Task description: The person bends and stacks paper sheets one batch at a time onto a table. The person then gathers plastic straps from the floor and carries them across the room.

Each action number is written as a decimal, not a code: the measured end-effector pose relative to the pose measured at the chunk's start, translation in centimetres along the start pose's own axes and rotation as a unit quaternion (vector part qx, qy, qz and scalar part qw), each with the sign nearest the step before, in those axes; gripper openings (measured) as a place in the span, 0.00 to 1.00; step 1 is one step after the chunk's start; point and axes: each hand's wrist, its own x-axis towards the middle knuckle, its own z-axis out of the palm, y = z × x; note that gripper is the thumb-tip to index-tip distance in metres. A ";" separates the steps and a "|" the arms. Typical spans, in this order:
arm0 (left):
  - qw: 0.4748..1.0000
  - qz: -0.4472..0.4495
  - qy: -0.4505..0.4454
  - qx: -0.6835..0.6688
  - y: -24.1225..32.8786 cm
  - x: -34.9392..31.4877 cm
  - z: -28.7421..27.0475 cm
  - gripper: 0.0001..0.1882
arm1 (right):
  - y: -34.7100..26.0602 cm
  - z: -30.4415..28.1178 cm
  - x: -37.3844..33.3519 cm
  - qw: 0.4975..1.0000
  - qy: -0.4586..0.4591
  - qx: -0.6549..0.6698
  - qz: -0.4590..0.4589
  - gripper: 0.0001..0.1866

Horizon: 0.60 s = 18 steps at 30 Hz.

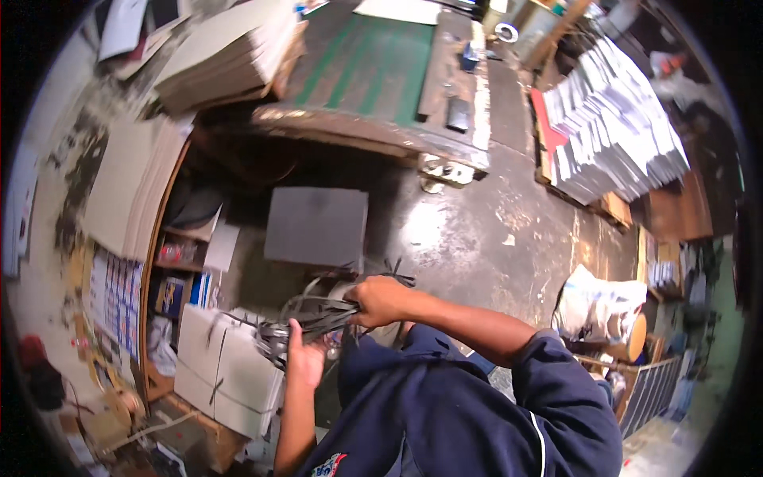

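A tangled bundle of dark grey, cord-like strips [318,316] stretches between my two hands in front of my body. My right hand [378,300] is closed around its right part, and loose ends stick out past the knuckles. At the lower left, my left hand [307,359] holds the other end with the thumb raised; most of its fingers are hidden behind the strips. Just beyond the bundle lies a flat-topped grey stack [316,226]. Left of my left hand stands a white stack of sheets [230,366] bound with thin dark ties.
A worktable with a green top [373,67] stands ahead. Tall paper stacks [616,119] rest on a pallet at the far right. A shelf unit [179,254] runs along the left. A white sack [600,306] sits to my right on the dark floor [469,230].
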 end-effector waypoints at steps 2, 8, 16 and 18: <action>0.974 -0.179 -0.122 0.061 -3.3 0.9 -1.6 0.34 | 2.2 -3.3 -3.9 0.996 0.041 -0.078 0.028 0.16; 0.655 0.250 -0.174 0.691 -6.3 -2.7 10.3 0.52 | 8.0 -9.1 -14.4 0.948 -0.129 -0.222 0.189 0.11; 0.642 0.334 -0.474 0.501 -16.0 1.9 26.1 0.57 | 0.6 -16.6 -17.3 0.956 0.159 0.211 -0.126 0.12; 0.654 0.298 -0.483 0.501 -16.6 2.0 27.0 0.45 | 0.2 -17.5 -18.0 0.942 0.208 0.204 -0.163 0.10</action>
